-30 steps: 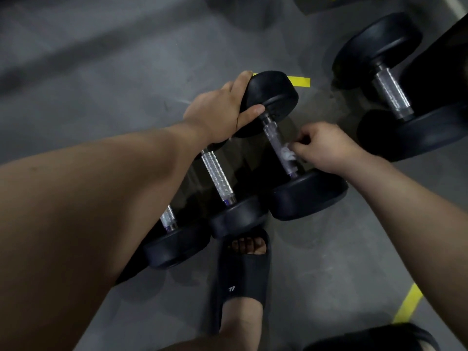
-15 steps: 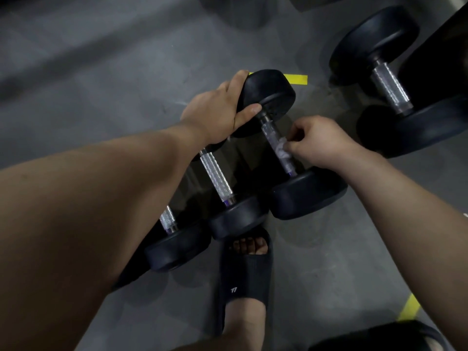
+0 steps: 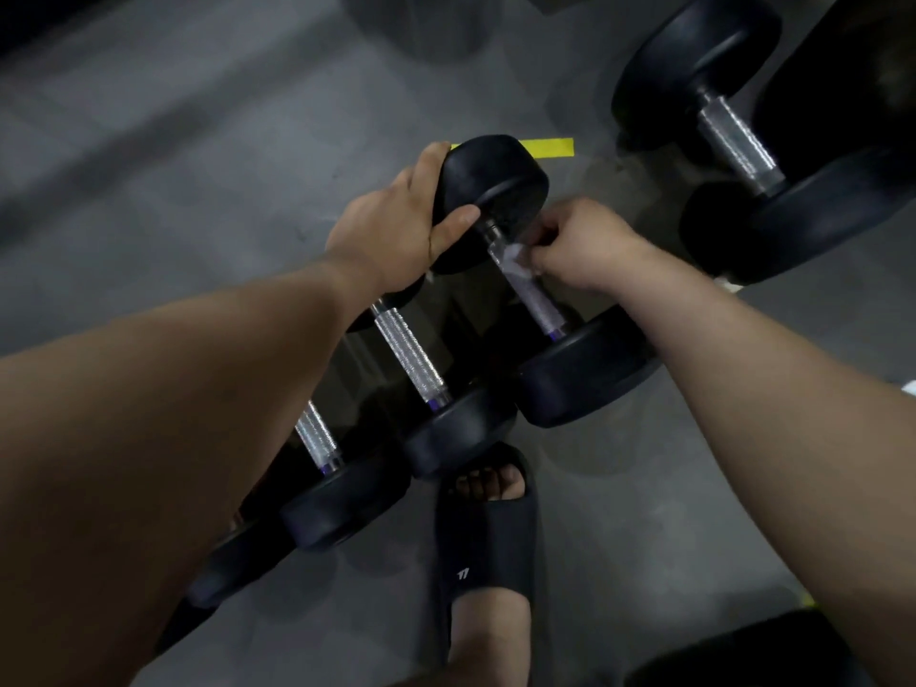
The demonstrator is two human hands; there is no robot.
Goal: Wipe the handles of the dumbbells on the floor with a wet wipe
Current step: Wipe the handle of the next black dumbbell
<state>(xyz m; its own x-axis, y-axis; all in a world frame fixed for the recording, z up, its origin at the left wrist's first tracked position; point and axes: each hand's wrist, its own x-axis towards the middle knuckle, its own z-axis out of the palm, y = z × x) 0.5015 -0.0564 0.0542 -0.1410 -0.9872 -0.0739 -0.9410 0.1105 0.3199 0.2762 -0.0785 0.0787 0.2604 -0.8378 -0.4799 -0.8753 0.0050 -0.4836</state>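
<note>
Three black dumbbells with knurled silver handles lie side by side on the grey floor. My left hand (image 3: 396, 230) grips the far head (image 3: 495, 183) of the rightmost dumbbell. My right hand (image 3: 580, 242) pinches a small white wet wipe (image 3: 515, 257) against the upper end of that dumbbell's handle (image 3: 538, 302). The middle dumbbell's handle (image 3: 409, 357) and the left one's handle (image 3: 317, 436) lie bare; my left forearm hides the left dumbbell's far end.
A larger black dumbbell (image 3: 738, 136) lies at the upper right. A foot in a black slide sandal (image 3: 488, 538) stands just in front of the dumbbell row, and another dark sandal (image 3: 733, 652) shows at the bottom right. Yellow tape (image 3: 550, 147) marks the floor.
My right hand has slid the wipe up the handle, from near the front head toward the far head. My left hand has kept its hold on the far head.
</note>
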